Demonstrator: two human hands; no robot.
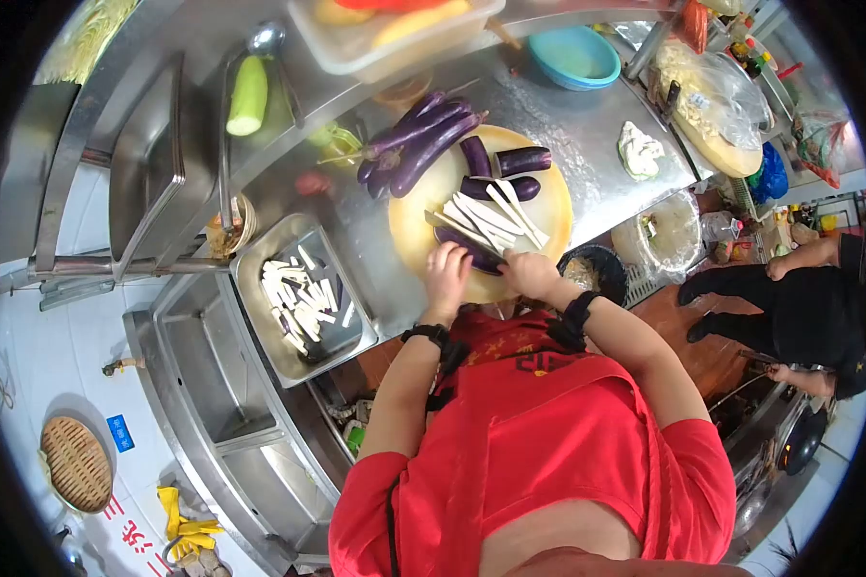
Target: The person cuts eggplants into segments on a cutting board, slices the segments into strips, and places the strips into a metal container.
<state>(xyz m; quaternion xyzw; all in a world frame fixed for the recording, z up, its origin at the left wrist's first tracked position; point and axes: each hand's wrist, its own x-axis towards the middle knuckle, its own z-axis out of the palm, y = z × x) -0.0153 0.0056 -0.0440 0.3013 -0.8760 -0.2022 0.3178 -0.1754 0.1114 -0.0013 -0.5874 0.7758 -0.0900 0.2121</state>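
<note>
A round yellowish cutting board lies on the steel counter in front of me. My left hand has its fingers bent over a purple eggplant piece at the board's near edge, holding it. Close by on the right, my right hand is closed; whatever is in it is hidden from above. Pale cut eggplant strips lie just beyond both hands. Behind those rest several short eggplant chunks. Whole eggplants are piled at the board's far left edge.
A steel tray on the left contains cut strips. Beyond the board stand a blue basin and a plastic tub. A light green gourd lies on the upper shelf. Another person is at right, beyond a lined bin.
</note>
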